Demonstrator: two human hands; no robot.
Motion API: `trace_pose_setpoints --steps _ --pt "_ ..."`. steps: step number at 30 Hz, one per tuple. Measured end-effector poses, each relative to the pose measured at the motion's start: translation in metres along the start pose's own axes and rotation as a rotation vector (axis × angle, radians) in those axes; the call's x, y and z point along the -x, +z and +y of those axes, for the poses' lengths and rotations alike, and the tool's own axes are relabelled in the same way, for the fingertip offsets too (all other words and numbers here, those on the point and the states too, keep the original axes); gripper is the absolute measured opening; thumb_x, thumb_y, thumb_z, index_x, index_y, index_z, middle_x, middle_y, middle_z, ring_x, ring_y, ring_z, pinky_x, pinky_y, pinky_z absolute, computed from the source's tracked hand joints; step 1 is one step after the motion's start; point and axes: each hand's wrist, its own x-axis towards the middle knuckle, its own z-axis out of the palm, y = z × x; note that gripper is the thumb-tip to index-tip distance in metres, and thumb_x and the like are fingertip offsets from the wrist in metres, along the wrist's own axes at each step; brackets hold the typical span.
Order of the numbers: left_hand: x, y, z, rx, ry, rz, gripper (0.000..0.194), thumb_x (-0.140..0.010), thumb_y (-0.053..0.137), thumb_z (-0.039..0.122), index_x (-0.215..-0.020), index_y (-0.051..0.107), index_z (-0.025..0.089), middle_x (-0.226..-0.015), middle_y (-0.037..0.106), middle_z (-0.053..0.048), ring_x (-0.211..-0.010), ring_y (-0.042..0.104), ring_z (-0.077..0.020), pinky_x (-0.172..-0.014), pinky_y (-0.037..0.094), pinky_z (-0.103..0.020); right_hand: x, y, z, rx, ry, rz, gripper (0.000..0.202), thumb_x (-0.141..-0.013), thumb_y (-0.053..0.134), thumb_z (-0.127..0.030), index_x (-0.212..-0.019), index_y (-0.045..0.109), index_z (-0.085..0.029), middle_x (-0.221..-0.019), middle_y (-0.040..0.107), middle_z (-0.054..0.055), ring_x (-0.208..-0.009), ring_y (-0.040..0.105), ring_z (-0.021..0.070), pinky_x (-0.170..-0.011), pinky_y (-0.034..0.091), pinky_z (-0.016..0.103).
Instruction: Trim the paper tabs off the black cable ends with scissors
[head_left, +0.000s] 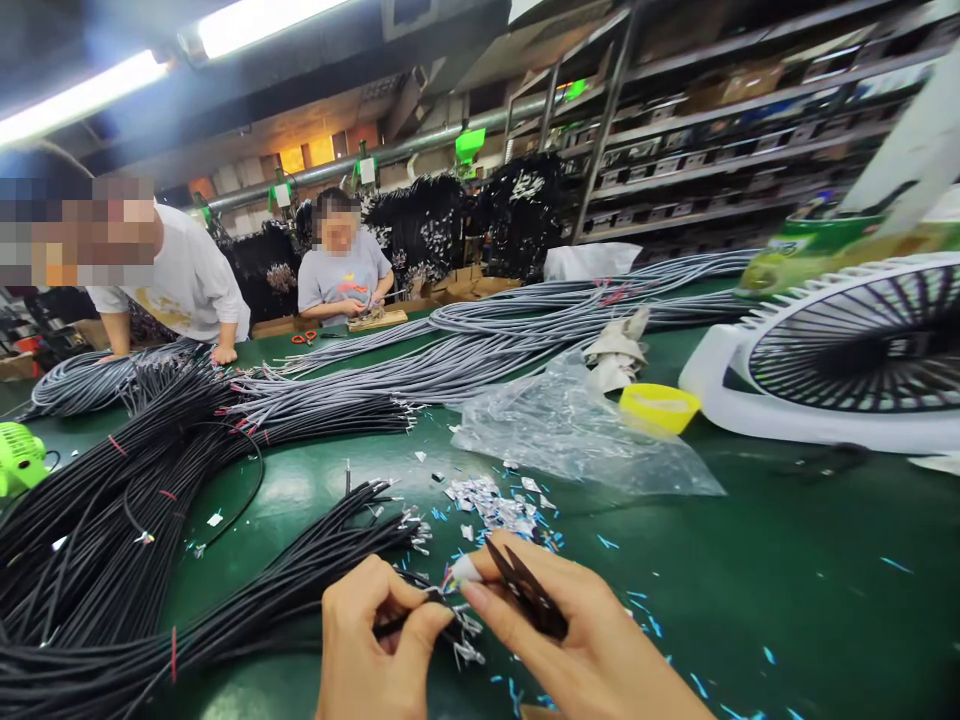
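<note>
My left hand (382,635) is closed around the end of a black cable (390,627), gripped between thumb and forefinger. Thin coloured wires (450,580) stick out of that end. My right hand (562,615) pinches these wires between its thumb and a fingertip in a white cover. It also carries small dark scissors (525,585) in the palm, blades pointing up and left. Below and beside my left hand lies a bundle of black cables (300,565) with stripped silvery ends. Foil and blue scraps (499,505) are scattered just beyond my hands.
Grey cables (450,355) and more black cables (112,490) cover the green table (810,540). A clear plastic bag (570,430), a yellow dish (660,405) and a white fan (862,350) are at right. Two people (199,270) work across the table, near red-handled scissors (304,338).
</note>
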Motion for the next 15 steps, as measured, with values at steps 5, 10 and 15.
trace_pose_setpoints --steps 5,10,15 --pt "0.000 -0.003 -0.006 -0.050 0.064 -0.020 0.026 -0.080 0.056 0.024 -0.056 0.047 0.016 -0.055 0.045 0.003 -0.050 0.044 -0.0095 -0.044 0.032 -0.015 0.000 0.005 -0.001 0.065 -0.038 0.017 0.026 -0.091 0.041 -0.024 -0.067 0.049 -0.021 -0.063 0.052 -0.002 -0.055 0.050 0.0150 -0.051 0.040 0.025" --pt "-0.004 -0.007 -0.015 -0.062 0.129 -0.083 0.027 -0.083 0.057 0.023 -0.058 0.049 0.016 -0.055 0.047 0.003 -0.050 0.046 -0.0088 -0.046 0.034 -0.015 0.001 0.011 -0.002 0.094 -0.057 0.011 0.021 -0.091 0.039 -0.020 -0.074 0.052 -0.021 -0.067 0.054 -0.001 -0.057 0.052 0.0148 -0.052 0.041 0.024" --pt "-0.002 -0.003 -0.009 -0.017 0.060 -0.037 0.028 -0.081 0.057 0.025 -0.057 0.047 0.016 -0.055 0.045 0.004 -0.050 0.043 -0.0094 -0.048 0.033 -0.017 0.002 0.009 -0.003 0.111 -0.069 0.006 0.025 -0.089 0.043 -0.020 -0.065 0.048 -0.022 -0.062 0.051 -0.002 -0.053 0.050 0.0143 -0.048 0.039 0.023"
